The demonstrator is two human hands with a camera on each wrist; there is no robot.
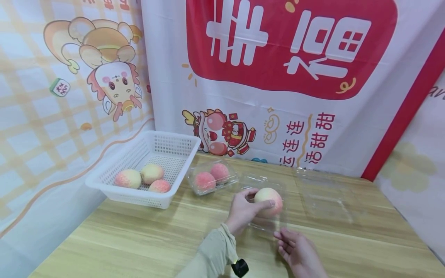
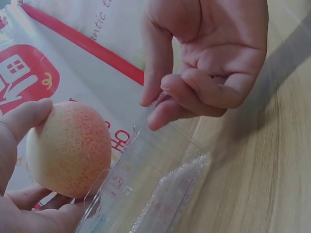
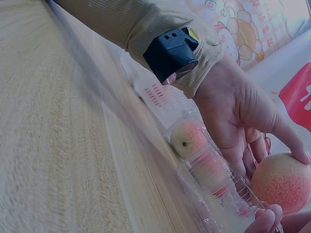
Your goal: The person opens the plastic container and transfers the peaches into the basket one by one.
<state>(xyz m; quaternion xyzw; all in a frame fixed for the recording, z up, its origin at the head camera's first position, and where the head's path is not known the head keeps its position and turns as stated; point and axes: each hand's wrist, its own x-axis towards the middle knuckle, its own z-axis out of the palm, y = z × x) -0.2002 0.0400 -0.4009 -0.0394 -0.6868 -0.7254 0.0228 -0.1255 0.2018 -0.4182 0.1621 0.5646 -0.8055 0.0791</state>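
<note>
A pale yellow and pink peach [image 1: 268, 201] is gripped in my left hand [image 1: 240, 211], thumb on its near side and fingers on the far side. It is over a clear plastic clamshell box [image 1: 265, 226]; whether it touches the bottom I cannot tell. My right hand [image 1: 299, 251] pinches the near right edge of that box between thumb and forefinger, its other fingers curled. In the left wrist view the peach [image 2: 73, 148] and the pinched box corner [image 2: 146, 114] show close up.
To the left stands a white perforated basket [image 1: 94, 180] holding three peaches [image 1: 152, 173]. Beside it a clear box [image 1: 231, 179] contains two pink peaches [image 1: 204, 181]. Another clear plastic box [image 1: 326, 202] lies open at the right. Printed cloths hang behind the wooden table [image 1: 132, 231].
</note>
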